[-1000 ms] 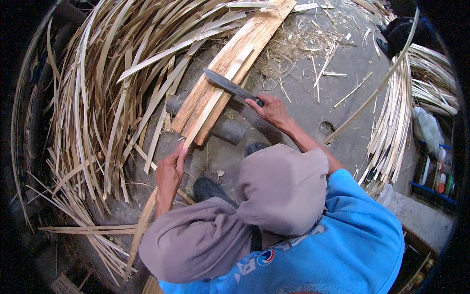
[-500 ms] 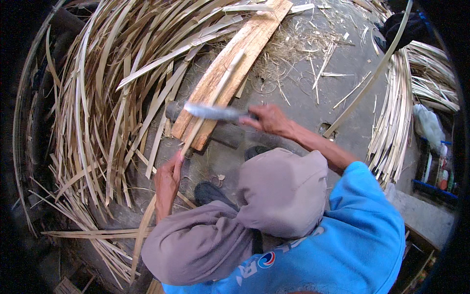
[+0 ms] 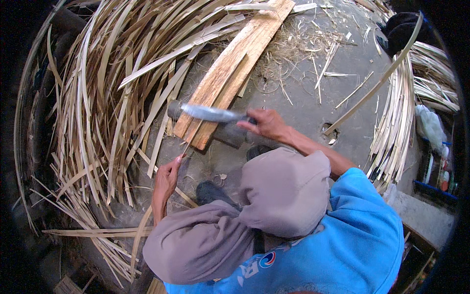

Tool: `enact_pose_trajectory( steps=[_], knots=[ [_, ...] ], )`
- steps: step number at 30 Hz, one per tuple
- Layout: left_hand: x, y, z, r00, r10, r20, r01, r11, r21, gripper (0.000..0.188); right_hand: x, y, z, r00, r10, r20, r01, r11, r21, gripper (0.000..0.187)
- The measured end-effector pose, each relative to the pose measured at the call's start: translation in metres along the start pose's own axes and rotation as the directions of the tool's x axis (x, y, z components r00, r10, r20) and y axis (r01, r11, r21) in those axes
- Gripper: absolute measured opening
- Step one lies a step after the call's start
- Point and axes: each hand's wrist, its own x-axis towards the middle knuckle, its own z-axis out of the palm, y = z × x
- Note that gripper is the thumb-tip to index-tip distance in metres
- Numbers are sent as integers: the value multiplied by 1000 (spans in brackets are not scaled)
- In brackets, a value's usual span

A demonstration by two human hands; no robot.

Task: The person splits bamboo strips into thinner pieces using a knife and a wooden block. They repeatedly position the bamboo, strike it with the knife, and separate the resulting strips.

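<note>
My left hand (image 3: pixel 166 182) is closed, pinching the near end of a narrow wooden strip (image 3: pixel 228 83), which looks like split bamboo. The strip lies lengthwise along a long plank (image 3: pixel 259 34), showing a thin, dark side. In my right hand (image 3: pixel 267 123) is the dark handle of a broad-bladed knife (image 3: pixel 208 113). Its blade, blurred by motion, lies across the strip near the plank's near end and points left. Whether the edge touches the strip I cannot tell. A round dark block (image 3: pixel 173 110) shows under the plank.
Long split strips (image 3: pixel 93 98) are heaped on the left. A bundle of pale strips (image 3: pixel 394 117) lies at the right, with one strip (image 3: pixel 377 87) slanting up from a floor hole (image 3: pixel 330 131). Shavings (image 3: pixel 293 54) litter the floor beyond the plank. A white bag (image 3: pixel 430 125) sits far right.
The strip on the plank has turned from its pale, wider face to a thin, dark side. The knife blade has shifted slightly left. Both hands keep their hold.
</note>
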Motion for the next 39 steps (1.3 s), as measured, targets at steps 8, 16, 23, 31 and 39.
enact_pose_trajectory(
  steps=[8,16,23,31,39],
  knots=[
    [3,-12,0,1000,-16,25,16,1000,9,50,65,26,-42,891,450,-53,-449,893,32,57],
    [-7,13,-5,1000,6,26,-8,999,46,47,33,18,-19,953,302,-30,-299,951,80,60],
    [-13,11,15,998,25,-63,-24,1000,16,49,53,46,-45,910,413,29,-414,909,35,62],
    [-26,24,33,970,75,-233,-69,997,35,46,37,-16,-32,975,145,167,-144,989,-19,56],
    [-21,18,33,980,80,-183,-71,996,57,46,20,-31,-27,970,-3,245,30,994,-107,64]
  ],
)
